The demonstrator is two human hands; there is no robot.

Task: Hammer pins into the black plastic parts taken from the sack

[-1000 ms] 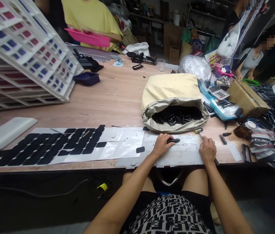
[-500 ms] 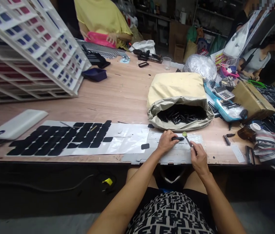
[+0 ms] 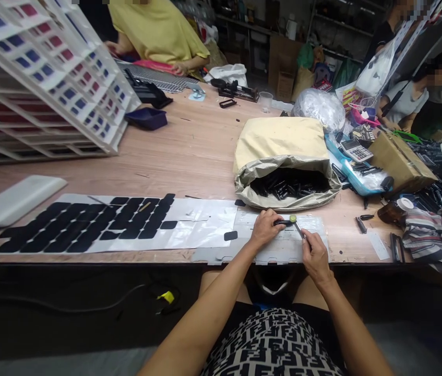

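Head view: sack point(image 3: 281, 138) lies just beyond hammer point(image 3: 297, 227) and hands point(image 3: 265, 228) point(image 3: 316, 257).

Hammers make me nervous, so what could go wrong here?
The hammer in the right hand has its head close to the left hand, so it might bump a finger. The black piece in those fingers could slip. The bag lies open toward the hands, so black parts might spill.
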